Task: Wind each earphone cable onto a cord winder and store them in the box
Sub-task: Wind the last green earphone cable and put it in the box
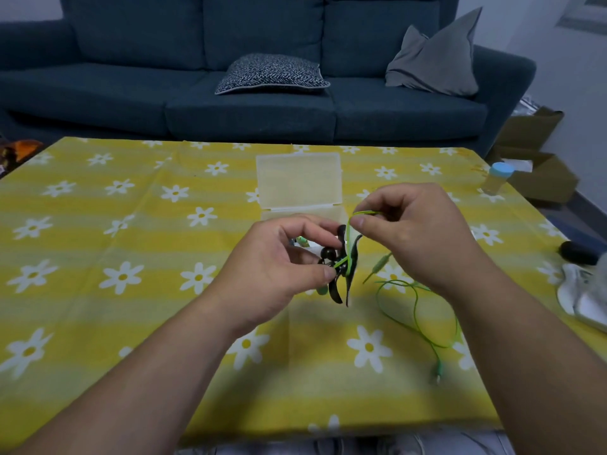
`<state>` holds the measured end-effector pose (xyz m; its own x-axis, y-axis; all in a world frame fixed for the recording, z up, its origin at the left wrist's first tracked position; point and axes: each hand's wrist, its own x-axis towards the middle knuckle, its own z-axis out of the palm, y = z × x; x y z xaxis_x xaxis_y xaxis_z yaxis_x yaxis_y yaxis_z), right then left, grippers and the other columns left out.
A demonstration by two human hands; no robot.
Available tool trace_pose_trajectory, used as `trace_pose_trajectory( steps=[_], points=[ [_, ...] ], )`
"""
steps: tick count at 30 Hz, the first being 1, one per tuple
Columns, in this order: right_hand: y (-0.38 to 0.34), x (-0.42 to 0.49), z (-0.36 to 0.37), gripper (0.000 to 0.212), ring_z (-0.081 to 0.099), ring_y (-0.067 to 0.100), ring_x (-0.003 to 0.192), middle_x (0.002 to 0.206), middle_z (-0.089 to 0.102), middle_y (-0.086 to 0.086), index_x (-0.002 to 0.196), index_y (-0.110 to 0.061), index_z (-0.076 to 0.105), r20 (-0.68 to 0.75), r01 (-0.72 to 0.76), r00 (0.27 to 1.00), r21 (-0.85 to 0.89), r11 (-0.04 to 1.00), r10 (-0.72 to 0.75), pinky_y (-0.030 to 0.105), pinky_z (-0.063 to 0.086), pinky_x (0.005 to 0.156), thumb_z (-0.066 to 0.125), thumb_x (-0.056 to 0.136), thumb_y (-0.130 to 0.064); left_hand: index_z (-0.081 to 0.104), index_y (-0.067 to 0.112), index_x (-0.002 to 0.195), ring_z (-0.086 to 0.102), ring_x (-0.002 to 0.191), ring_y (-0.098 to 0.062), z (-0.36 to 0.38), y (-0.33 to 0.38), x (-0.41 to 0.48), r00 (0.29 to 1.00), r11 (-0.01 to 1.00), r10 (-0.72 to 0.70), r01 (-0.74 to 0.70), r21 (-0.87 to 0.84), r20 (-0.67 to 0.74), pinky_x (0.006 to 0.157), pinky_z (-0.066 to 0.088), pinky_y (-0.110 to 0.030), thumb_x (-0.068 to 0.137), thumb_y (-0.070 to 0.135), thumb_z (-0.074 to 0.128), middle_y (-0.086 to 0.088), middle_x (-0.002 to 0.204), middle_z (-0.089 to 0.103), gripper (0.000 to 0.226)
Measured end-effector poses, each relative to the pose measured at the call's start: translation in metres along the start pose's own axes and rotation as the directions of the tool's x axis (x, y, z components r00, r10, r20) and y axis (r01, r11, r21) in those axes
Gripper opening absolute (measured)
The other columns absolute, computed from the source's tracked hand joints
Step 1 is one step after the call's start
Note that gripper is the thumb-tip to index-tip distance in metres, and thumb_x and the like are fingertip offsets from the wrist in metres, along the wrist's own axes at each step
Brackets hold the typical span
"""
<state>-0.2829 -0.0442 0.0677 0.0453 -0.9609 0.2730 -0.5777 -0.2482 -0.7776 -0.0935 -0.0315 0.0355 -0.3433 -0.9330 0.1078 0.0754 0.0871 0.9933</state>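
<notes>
Plausibly the green cable (pixel 415 310), pinched in the right hand (pixel 415 231), slips off the black cord winder (pixel 335 292) (pinched by the left hand (pixel 279 267)) if tension drops

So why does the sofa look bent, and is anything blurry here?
Head view: the wide-angle lens bows the sofa and tablecloth edges; light is dim and soft, with a faint shadow under the left hand; the green earphone cable looks smeared near its plug; the right hand is fairly sharp.
</notes>
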Motion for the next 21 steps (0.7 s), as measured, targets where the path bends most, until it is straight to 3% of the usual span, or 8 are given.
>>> trace_pose_trajectory(
  steps=[4,6,8,13,17,21],
  points=[
    [0.012,0.002,0.006,0.012,0.041,0.011,0.047,0.050,0.052,-0.005,0.077,-0.009,0.071,0.160,-0.323,0.944,0.278,0.905,0.288,0.022,0.032,0.047,0.069,0.087,-0.004,0.076,0.017,0.077,0.064,0.083,-0.030,-0.002,0.000,0.000,1.000,0.995,-0.009,0.009,-0.095,0.000,0.076,0.057,-0.033,0.062,-0.004,0.071,0.003,0.113,0.072,0.027],
    [0.016,0.000,0.012,0.015,0.038,0.014,0.047,0.049,0.050,-0.002,0.075,-0.006,0.069,0.298,-0.426,0.890,0.270,0.863,0.346,0.024,0.029,0.046,0.065,0.089,-0.001,0.076,0.016,0.077,0.068,0.086,-0.026,-0.002,0.000,0.000,1.000,0.990,-0.015,0.012,-0.139,-0.025,0.075,0.057,-0.034,0.061,-0.004,0.071,0.001,0.114,0.072,0.027],
    [0.017,-0.005,0.019,0.022,0.041,0.014,0.046,0.050,0.052,-0.001,0.071,-0.008,0.069,0.414,-0.430,0.851,0.195,0.882,0.323,0.024,0.030,0.047,0.063,0.091,-0.004,0.074,0.012,0.079,0.070,0.086,-0.023,-0.004,0.001,0.001,0.996,0.979,-0.024,0.007,-0.203,-0.082,0.068,0.058,-0.033,0.061,-0.005,0.069,-0.002,0.114,0.072,0.025],
    [0.007,-0.016,0.028,0.022,0.048,0.015,0.054,0.062,0.056,0.002,0.089,-0.008,0.074,0.623,-0.407,0.754,0.191,0.893,0.210,0.028,0.037,0.054,0.056,0.099,-0.015,0.067,0.005,0.086,0.071,0.089,-0.021,-0.014,0.001,0.006,0.957,0.958,-0.067,-0.018,-0.286,-0.283,0.060,0.055,-0.026,0.057,-0.011,0.074,-0.006,0.115,0.072,0.034],
    [0.002,-0.015,0.021,0.022,0.048,0.016,0.052,0.059,0.055,0.002,0.090,-0.002,0.075,0.629,-0.383,0.760,0.232,0.894,0.163,0.029,0.037,0.053,0.057,0.098,-0.013,0.067,0.007,0.084,0.072,0.085,-0.013,-0.014,0.001,0.006,0.939,0.978,-0.056,-0.016,-0.206,-0.339,0.061,0.055,-0.026,0.076,-0.019,0.064,-0.007,0.115,0.071,0.027],
    [-0.001,-0.014,0.012,0.020,0.047,0.018,0.052,0.057,0.054,0.003,0.090,0.003,0.073,0.626,-0.367,0.769,0.266,0.891,0.130,0.030,0.036,0.052,0.060,0.095,-0.011,0.070,0.011,0.083,0.071,0.076,-0.013,-0.016,0.000,0.007,0.932,0.996,-0.013,-0.018,-0.082,-0.362,0.066,0.054,-0.029,0.074,-0.014,0.070,0.002,0.113,0.072,0.027]
  ],
)
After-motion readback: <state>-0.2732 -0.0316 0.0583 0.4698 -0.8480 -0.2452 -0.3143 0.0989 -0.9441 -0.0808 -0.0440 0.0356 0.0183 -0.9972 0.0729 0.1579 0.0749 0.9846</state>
